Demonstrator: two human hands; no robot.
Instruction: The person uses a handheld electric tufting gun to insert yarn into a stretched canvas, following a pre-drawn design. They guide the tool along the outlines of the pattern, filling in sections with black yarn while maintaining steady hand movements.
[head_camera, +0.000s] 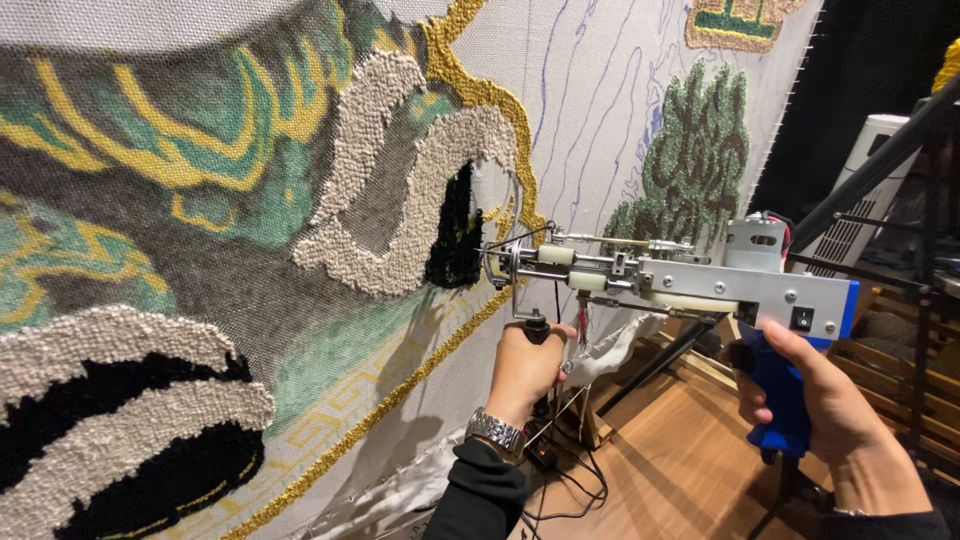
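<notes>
Tufting gun (690, 280) lies level with its long axis running from the right hand (810, 390) toward the stretched backing cloth (600, 110) on the left. That hand is clenched around the blue pistol grip (780, 395) at the rear, while the left hand (525, 365), wearing a metal wristwatch (495, 432), is closed on the black front handle (537, 325) below the needle end and so sits nearer the cloth. The needle tip (490, 262) meets the fabric just beside the black tufted patch (455, 240), inside the beige looped outline (400, 180).
</notes>
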